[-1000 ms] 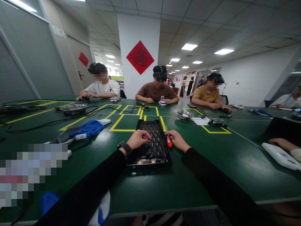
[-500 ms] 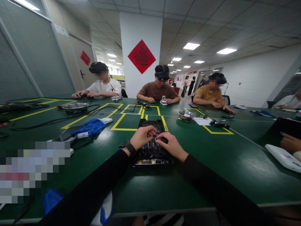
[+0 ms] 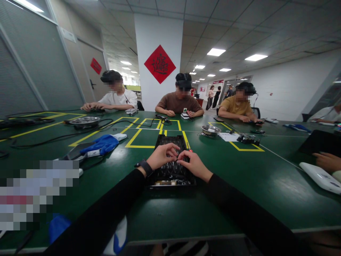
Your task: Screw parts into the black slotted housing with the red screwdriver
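My left hand (image 3: 162,156), with a dark watch on its wrist, hovers over a black tray (image 3: 170,187) with its thumb and fingers bent together. From the other side my right hand (image 3: 195,165) meets it, thumb and forefinger pinched. The fingertips of both come together above the tray's middle; whatever they hold is too small to name. A small red light shows beside my right knuckles. Rows of rounded hollows fill the tray, and a tan piece (image 3: 165,183) and small dark parts lie in its near end.
Blue-and-white gloves (image 3: 102,144) lie left on the green table (image 3: 234,199). Metal bowls (image 3: 210,130) and black cables (image 3: 64,137) are farther off. A white device (image 3: 319,177) sits right, near another person's hand (image 3: 326,163). Several people sit around the table.
My hands stay over the tray, their fingers shifting slightly. A red light beside my right hand shows more clearly. The person at the far left has moved their hands a little.
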`<move>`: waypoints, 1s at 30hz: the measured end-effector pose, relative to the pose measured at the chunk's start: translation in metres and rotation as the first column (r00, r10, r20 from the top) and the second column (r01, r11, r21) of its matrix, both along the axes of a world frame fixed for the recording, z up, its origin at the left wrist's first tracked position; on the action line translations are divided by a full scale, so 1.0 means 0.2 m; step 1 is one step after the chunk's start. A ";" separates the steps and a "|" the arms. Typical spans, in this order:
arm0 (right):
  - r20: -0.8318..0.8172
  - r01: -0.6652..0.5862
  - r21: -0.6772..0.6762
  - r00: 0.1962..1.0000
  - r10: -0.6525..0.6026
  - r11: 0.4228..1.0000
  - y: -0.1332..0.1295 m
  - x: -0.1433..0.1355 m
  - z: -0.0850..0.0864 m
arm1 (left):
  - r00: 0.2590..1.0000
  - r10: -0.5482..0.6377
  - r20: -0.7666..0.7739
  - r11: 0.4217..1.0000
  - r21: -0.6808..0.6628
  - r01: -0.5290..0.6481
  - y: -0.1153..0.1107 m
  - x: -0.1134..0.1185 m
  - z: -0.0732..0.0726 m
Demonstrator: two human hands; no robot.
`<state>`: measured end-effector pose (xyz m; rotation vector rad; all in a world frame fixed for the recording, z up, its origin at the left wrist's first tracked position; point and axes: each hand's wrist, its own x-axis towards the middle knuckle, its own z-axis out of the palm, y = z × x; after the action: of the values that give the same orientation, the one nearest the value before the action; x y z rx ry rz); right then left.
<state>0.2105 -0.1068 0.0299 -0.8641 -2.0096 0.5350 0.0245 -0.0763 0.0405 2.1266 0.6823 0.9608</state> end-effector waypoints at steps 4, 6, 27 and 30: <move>0.032 -0.010 -0.014 0.999 0.011 1.000 0.00 0.01 0.00 | 0.999 -0.039 -0.004 0.999 -0.003 0.039 0.01 -0.01 0.00; 0.030 -0.011 -0.012 0.999 0.011 1.000 0.00 0.01 0.00 | 0.999 -0.022 -0.029 0.999 0.035 0.023 0.01 -0.01 0.00; 0.491 -0.239 -0.225 0.810 0.322 0.945 -0.06 0.03 0.13 | 0.946 0.298 -0.129 0.952 0.119 -0.284 0.06 -0.03 -0.04; 0.495 -0.225 -0.180 0.820 0.286 0.957 -0.08 0.00 0.13 | 0.923 0.367 -0.117 0.927 0.124 -0.354 0.07 -0.04 -0.05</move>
<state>0.2115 -0.1238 0.0564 -0.8742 -2.6403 0.6194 0.0174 -0.0628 0.0306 2.2142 1.1495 1.0642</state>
